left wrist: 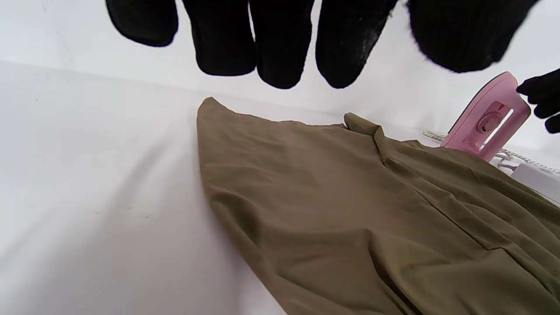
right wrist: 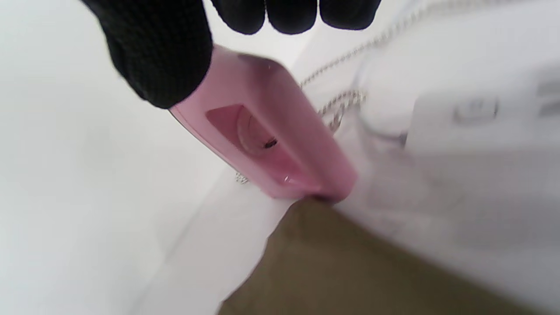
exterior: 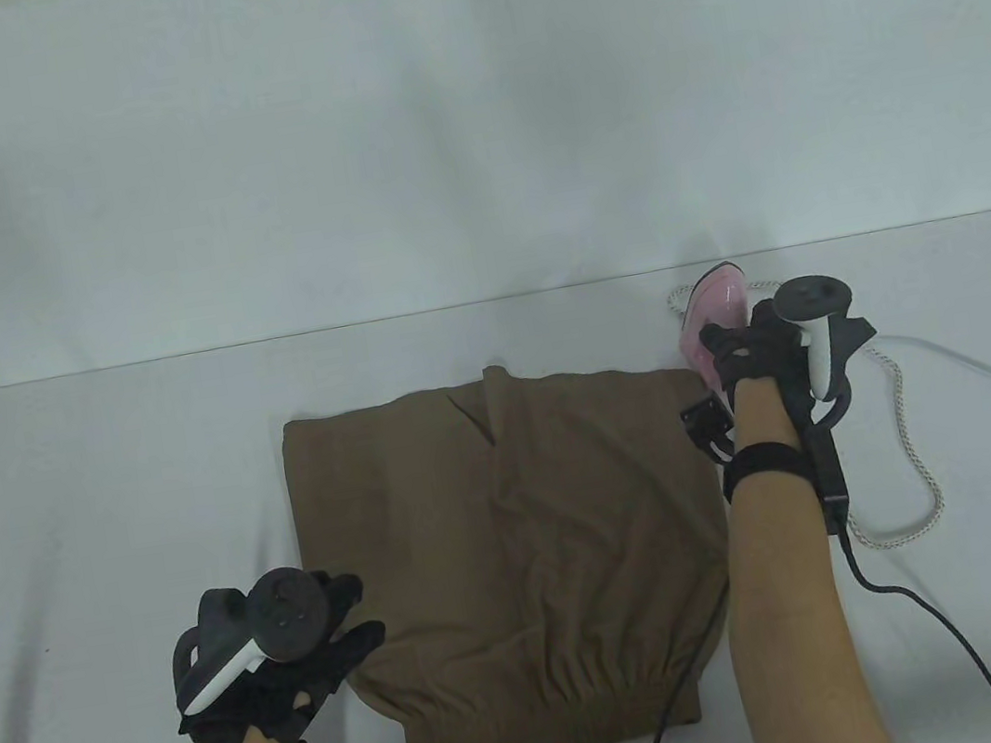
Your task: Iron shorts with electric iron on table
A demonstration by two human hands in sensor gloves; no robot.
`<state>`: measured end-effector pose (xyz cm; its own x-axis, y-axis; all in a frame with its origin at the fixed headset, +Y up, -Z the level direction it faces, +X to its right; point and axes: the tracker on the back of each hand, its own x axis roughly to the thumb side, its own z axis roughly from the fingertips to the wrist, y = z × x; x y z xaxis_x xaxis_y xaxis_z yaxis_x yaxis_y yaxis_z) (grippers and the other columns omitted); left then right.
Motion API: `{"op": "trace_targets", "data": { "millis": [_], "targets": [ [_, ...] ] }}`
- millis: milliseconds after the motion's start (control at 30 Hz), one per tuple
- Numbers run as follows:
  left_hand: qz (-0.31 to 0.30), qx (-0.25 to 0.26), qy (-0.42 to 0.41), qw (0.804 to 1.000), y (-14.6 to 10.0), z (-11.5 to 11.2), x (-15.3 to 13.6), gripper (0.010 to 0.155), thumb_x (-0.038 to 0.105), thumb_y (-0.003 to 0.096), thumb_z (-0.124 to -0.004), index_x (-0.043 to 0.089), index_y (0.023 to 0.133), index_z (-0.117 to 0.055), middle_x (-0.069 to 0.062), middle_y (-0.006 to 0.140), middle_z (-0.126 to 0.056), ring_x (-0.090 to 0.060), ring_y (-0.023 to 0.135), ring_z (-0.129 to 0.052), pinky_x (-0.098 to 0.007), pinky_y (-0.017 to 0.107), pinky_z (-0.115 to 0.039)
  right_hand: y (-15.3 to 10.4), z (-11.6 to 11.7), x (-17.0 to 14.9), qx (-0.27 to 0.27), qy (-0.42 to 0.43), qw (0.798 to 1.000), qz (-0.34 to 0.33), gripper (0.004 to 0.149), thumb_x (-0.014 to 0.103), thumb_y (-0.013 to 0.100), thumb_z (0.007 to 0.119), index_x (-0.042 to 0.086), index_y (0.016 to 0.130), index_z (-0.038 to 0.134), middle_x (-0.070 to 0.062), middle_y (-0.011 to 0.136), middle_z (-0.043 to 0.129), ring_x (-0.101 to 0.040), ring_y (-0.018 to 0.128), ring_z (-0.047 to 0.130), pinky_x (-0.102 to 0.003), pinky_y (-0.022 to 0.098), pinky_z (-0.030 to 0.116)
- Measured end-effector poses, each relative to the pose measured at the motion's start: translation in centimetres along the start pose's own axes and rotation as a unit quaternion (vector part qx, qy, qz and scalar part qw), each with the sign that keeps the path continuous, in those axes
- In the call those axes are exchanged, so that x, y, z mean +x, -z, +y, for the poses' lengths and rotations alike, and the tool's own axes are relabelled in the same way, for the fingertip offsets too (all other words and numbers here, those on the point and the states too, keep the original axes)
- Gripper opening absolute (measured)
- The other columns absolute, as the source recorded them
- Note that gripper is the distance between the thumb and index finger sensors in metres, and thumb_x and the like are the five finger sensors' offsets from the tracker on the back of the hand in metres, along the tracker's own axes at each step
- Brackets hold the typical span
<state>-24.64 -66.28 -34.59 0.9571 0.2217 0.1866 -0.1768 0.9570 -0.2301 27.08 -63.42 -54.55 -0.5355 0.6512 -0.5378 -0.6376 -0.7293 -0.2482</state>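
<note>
At about 7 o'clock on the desk (exterior: 104, 509), nearest the person, the left hand (exterior: 269, 661) lies with its fingers spread wide, their tips at the near-left edge of the shorts (exterior: 515, 556); whether it presses the cloth or only hovers over it I cannot tell; the left wrist view shows its fingers (left wrist: 280, 48) apart and holding nothing. The shorts lie flat in the middle of the desk, waistband toward 6 o'clock, legs toward 12, with creases across the middle. At about 2 o'clock, just beside the far-right corner of the shorts, the iron (exterior: 717, 313) stands tilted on its heel; the right hand (exterior: 760, 348) is at its handle, and in the right wrist view the thumb (right wrist: 157, 57) lies against the pink body while the other fingers seem to curl over the top; the grip looks begun but not plainly closed. The cord (exterior: 910, 437) loops away toward 3 o'clock. The step in hand seems to be picking up the iron; the next move likely calls for a firm hold, tipping the soleplate down onto the far-right leg, cord trailing free, the left hand steadying the cloth well apart from the plate.
</note>
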Motion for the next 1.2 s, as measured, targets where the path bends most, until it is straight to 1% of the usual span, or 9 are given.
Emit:
{"op": "trace_targets", "data": {
  "millis": [67, 200, 367, 533, 733, 867, 967, 1067, 1200],
  "targets": [
    [-0.002, -0.002, 0.005, 1.000, 0.0, -0.1, 0.2, 0.068, 0.060, 0.0495, -0.071, 0.029, 0.109, -0.061, -0.009, 0.116, -0.060, -0.043, 0.105, -0.062, -0.066, 0.074, -0.051, -0.5, -0.5, 0.1, -0.008, -0.054, 0.998, -0.022, 0.079, 0.054, 0.045, 0.086, 0.029, 0.111, 0.049, -0.002, 0.117, 0.051, -0.044, 0.108, 0.054, -0.059, 0.075, 0.044],
    [-0.007, -0.001, 0.012, 1.000, 0.0, -0.2, 0.7, 0.068, 0.061, 0.0496, -0.071, 0.029, 0.109, -0.061, -0.009, 0.116, -0.060, -0.043, 0.105, -0.062, -0.066, 0.074, -0.051, -1.1, -1.3, -0.5, -0.016, -0.117, 0.989, -0.092, 0.072, 0.052, 0.046, 0.085, 0.033, 0.108, 0.056, 0.002, 0.114, 0.060, -0.041, 0.108, 0.058, -0.058, 0.076, 0.046],
    [-0.013, 0.003, 0.015, 1.000, -0.2, -0.1, 1.0, 0.068, 0.061, 0.0496, -0.071, 0.029, 0.109, -0.061, -0.009, 0.116, -0.061, -0.043, 0.105, -0.062, -0.066, 0.074, -0.052, -1.1, -2.4, -2.0, 0.006, -0.203, 0.966, -0.160, 0.061, 0.048, 0.047, 0.083, 0.037, 0.104, 0.062, 0.008, 0.111, 0.068, -0.034, 0.108, 0.063, -0.055, 0.076, 0.049],
    [-0.016, 0.000, 0.017, 1.000, -0.2, -0.2, 1.1, 0.068, 0.061, 0.0496, -0.071, 0.029, 0.109, -0.061, -0.009, 0.116, -0.061, -0.042, 0.105, -0.062, -0.066, 0.074, -0.051, -0.9, -3.0, -4.0, 0.033, -0.257, 0.946, -0.195, 0.054, 0.045, 0.048, 0.083, 0.040, 0.099, 0.069, 0.013, 0.106, 0.076, -0.029, 0.108, 0.065, -0.054, 0.077, 0.049],
    [-0.020, 0.002, 0.017, 1.000, -0.2, -0.2, 1.1, 0.068, 0.061, 0.0497, -0.071, 0.029, 0.109, -0.062, -0.009, 0.116, -0.061, -0.043, 0.105, -0.062, -0.066, 0.074, -0.051, -0.8, -1.9, -5.7, 0.075, -0.320, 0.919, -0.217, 0.050, 0.044, 0.048, 0.083, 0.042, 0.097, 0.073, 0.015, 0.103, 0.081, -0.025, 0.108, 0.066, -0.052, 0.077, 0.048],
    [-0.018, 0.000, 0.018, 1.000, -0.2, -0.2, 1.2, 0.068, 0.061, 0.0496, -0.071, 0.029, 0.109, -0.062, -0.009, 0.116, -0.061, -0.043, 0.105, -0.062, -0.066, 0.074, -0.052, -0.9, -0.3, -6.5, 0.097, -0.369, 0.899, -0.216, 0.049, 0.045, 0.049, 0.080, 0.041, 0.097, 0.072, 0.013, 0.103, 0.081, -0.026, 0.107, 0.066, -0.048, 0.077, 0.048],
    [-0.014, -0.005, 0.023, 1.000, -0.1, -0.5, 1.2, 0.068, 0.061, 0.0496, -0.070, 0.029, 0.109, -0.061, -0.009, 0.116, -0.061, -0.042, 0.105, -0.062, -0.066, 0.074, -0.052, -1.0, 0.9, -6.7, 0.095, -0.413, 0.882, -0.207, 0.050, 0.046, 0.050, 0.078, 0.041, 0.099, 0.069, 0.014, 0.105, 0.078, -0.026, 0.107, 0.064, -0.046, 0.077, 0.048],
    [-0.011, -0.011, 0.027, 1.000, 0.1, -0.7, 1.2, 0.068, 0.061, 0.0496, -0.071, 0.029, 0.109, -0.061, -0.009, 0.116, -0.061, -0.043, 0.105, -0.062, -0.066, 0.074, -0.052, -1.2, 1.4, -6.5, 0.078, -0.410, 0.883, -0.215, 0.049, 0.046, 0.050, 0.077, 0.040, 0.098, 0.071, 0.012, 0.103, 0.079, -0.025, 0.106, 0.067, -0.046, 0.077, 0.050],
    [-0.010, -0.010, 0.026, 1.000, 0.0, -0.7, 1.2, 0.068, 0.061, 0.0497, -0.070, 0.029, 0.109, -0.061, -0.009, 0.116, -0.060, -0.043, 0.105, -0.062, -0.066, 0.074, -0.051, -1.4, 2.0, -6.3, 0.063, -0.417, 0.881, -0.212, 0.051, 0.047, 0.050, 0.076, 0.039, 0.100, 0.069, 0.010, 0.101, 0.079, -0.024, 0.105, 0.070, -0.047, 0.076, 0.051]
  ]
}}
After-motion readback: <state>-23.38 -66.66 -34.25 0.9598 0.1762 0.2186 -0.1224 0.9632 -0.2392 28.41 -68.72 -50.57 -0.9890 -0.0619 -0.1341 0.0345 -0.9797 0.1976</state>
